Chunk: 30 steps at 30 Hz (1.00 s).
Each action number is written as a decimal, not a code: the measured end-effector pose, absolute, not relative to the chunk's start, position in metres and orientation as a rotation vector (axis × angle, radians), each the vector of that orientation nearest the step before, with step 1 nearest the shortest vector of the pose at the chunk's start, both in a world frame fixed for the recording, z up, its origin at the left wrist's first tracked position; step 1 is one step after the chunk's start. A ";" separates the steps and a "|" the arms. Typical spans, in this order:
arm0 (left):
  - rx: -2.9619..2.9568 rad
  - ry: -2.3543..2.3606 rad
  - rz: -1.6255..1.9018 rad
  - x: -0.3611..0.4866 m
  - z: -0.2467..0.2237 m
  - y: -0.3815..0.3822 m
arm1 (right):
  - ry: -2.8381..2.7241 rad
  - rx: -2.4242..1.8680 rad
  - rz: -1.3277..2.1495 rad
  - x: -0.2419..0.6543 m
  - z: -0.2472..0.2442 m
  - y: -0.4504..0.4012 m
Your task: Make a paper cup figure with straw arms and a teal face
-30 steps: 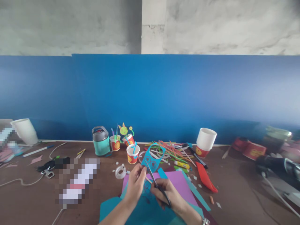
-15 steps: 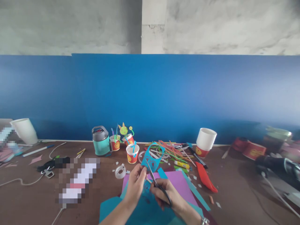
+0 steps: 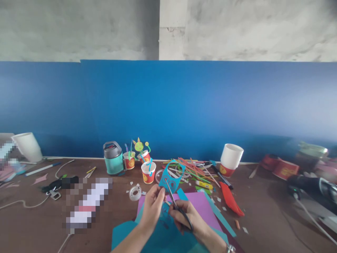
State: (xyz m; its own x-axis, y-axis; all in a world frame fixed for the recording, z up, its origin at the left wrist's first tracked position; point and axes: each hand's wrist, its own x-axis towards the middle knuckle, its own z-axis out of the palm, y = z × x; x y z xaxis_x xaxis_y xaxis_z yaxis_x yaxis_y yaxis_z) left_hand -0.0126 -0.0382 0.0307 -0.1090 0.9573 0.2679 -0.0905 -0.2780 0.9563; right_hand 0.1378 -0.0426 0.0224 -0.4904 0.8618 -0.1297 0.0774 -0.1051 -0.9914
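Observation:
My left hand (image 3: 153, 203) pinches the lower edge of a piece of blue paper (image 3: 174, 182), which has a large round hole cut in it and small circles drawn below the hole. Dark-handled scissors (image 3: 176, 203) are gripped in my right hand (image 3: 188, 215), their blades lying against the paper near a drawn circle. Beneath both hands are blue sheets (image 3: 155, 242) with more drawn circles, and a purple sheet (image 3: 204, 203) lies partly under them. Blue paper strips (image 3: 221, 214) rest on its right side.
Behind my hands stand paper cups (image 3: 149, 173), a teal flask (image 3: 114, 161) and a pile of coloured straws (image 3: 192, 168). A tape roll (image 3: 135, 193) sits on the left. To the right are a glue stick (image 3: 204, 185), a red balloon (image 3: 231, 199) and stacked white cups (image 3: 231, 158).
Very little differs. The scissors and the blue paper have shifted only slightly, and both hands keep nearly the same place and hold.

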 end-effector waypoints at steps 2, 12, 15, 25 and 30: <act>1.284 1.056 1.523 -0.012 0.032 -0.039 | -1.555 -1.047 1.669 0.138 0.023 -0.043; 1.339 1.042 1.516 -0.013 0.027 -0.037 | -1.551 -1.002 1.675 0.138 0.020 -0.041; 1.348 1.046 1.513 -0.013 0.025 -0.036 | -1.548 -0.978 1.686 0.138 0.019 -0.041; 1.403 1.063 1.477 -0.014 0.020 -0.035 | -1.562 -1.015 1.654 0.137 0.021 -0.040; 1.407 1.065 1.480 -0.015 0.017 -0.034 | -1.575 -1.019 1.622 0.136 0.021 -0.041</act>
